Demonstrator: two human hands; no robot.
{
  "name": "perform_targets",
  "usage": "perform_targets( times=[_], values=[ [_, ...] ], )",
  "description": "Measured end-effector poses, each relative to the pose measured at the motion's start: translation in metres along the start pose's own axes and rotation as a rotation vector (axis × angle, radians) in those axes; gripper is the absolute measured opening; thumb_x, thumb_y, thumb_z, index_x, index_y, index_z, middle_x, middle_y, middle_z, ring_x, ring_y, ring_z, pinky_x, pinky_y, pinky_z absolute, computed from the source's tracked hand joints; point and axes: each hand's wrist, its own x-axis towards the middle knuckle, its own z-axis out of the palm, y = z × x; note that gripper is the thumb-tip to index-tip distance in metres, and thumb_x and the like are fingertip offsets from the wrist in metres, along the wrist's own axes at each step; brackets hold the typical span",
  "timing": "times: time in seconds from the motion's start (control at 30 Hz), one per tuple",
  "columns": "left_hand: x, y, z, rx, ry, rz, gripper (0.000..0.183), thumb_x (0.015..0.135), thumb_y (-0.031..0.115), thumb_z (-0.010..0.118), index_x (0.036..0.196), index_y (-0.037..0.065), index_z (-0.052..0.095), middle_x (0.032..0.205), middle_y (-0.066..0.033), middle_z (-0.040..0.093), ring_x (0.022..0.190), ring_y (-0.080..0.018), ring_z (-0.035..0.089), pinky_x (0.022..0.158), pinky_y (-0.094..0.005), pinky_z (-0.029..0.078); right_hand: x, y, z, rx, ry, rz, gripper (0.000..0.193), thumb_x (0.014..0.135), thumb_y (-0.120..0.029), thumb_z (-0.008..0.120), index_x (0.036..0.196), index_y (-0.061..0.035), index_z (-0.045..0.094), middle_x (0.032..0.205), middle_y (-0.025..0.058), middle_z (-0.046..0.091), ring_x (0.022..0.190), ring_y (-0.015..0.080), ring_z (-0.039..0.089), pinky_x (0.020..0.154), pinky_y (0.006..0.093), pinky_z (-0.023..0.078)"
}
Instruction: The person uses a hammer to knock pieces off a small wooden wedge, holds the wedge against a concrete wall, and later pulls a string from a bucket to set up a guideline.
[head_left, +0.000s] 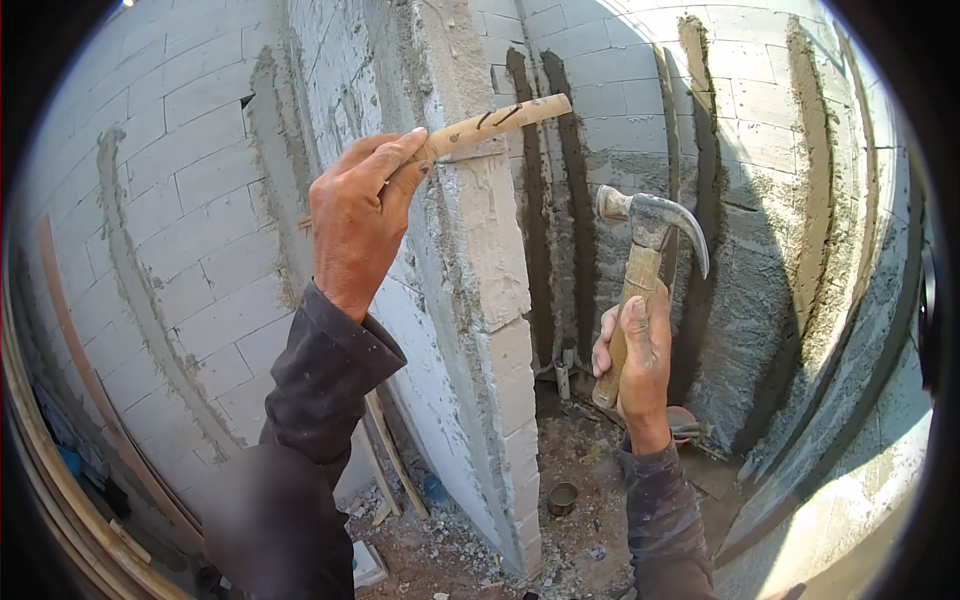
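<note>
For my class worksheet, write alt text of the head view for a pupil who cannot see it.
A person's right hand grips a claw hammer; the left hand holds a wooden strip with dark nail-like pieces at the end of a block wall. Dark mortar stripes line the walls behind.

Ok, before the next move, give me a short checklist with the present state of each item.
1. Wooden strip gripped: ok, the left hand holds it near one end.
2. Hammer gripped: ok, the right hand is round its handle, head up.
3. Hammer direction: ok, the striking face points toward the strip's side, the claw away.
4. Left fingers apart from the two dark, nail-like pieces: ok, those sit farther along the strip.
5. Strip touching the wall end: cannot tell, it crosses in front and contact does not show.
6. Floor clear: not ok, rubble and a round container are there.
</note>
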Motion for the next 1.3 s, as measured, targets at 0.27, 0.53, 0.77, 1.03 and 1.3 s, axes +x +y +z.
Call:
perform_targets(
  times=[0.27,0.53,0.77,1.03,1.3],
  values=[
    [0.078,-0.036,0.001,0.179,-0.014,0.230,0.027,0.094,0.010,0.072,0.120,0.006,0.076,0.107,-0.0107,0.076,0.085,-0.0207,0.073,0.077,-0.0319,0.057,0.025,-0.010,0.010,-0.115,-0.038,-0.048,0.050,0.112,-0.026,0.044,0.158,-0.0129,0.031,0.083,-0.0018,0.048,0.055,0.0040,0.046,0.045,0.0211,0.041],
    [0.094,-0.043,0.007,0.291,-0.134,0.277,0.026,0.098,0.012,0.067,0.123,0.006,0.075,0.100,-0.0103,0.072,0.081,-0.0232,0.070,0.075,-0.0355,0.056,0.042,-0.023,0.025,-0.170,-0.089,-0.116,0.056,0.111,-0.028,0.047,0.161,-0.0122,0.027,0.084,-0.0021,0.048,0.056,0.0028,0.046,0.045,0.0207,0.041],
    [0.099,-0.036,0.005,0.339,-0.156,0.300,0.024,0.099,0.012,0.066,0.119,0.005,0.075,0.097,-0.0107,0.070,0.081,-0.0266,0.069,0.075,-0.0375,0.055,0.051,-0.046,0.042,-0.246,-0.121,-0.122,0.060,0.110,-0.029,0.050,0.162,-0.0124,0.025,0.084,-0.0011,0.050,0.055,0.0044,0.049,0.044,0.0212,0.042],
    [0.099,-0.034,0.003,0.447,-0.137,0.374,0.023,0.098,0.011,0.067,0.119,0.006,0.076,0.097,-0.0096,0.071,0.081,-0.0260,0.069,0.075,-0.0376,0.055,0.073,-0.043,0.049,-0.361,-0.085,-0.281,0.059,0.110,-0.031,0.052,0.162,-0.0155,0.029,0.082,-0.0023,0.051,0.055,0.0033,0.048,0.044,0.0205,0.043],
    [0.102,-0.028,0.003,0.451,-0.172,0.360,0.025,0.097,0.010,0.068,0.120,0.007,0.076,0.099,-0.0091,0.070,0.081,-0.0257,0.069,0.075,-0.0365,0.055,0.067,-0.044,0.033,-0.288,-0.047,-0.271,0.060,0.108,-0.029,0.055,0.162,-0.0183,0.031,0.080,-0.0031,0.052,0.056,0.0029,0.049,0.046,0.0202,0.044]
  ],
)
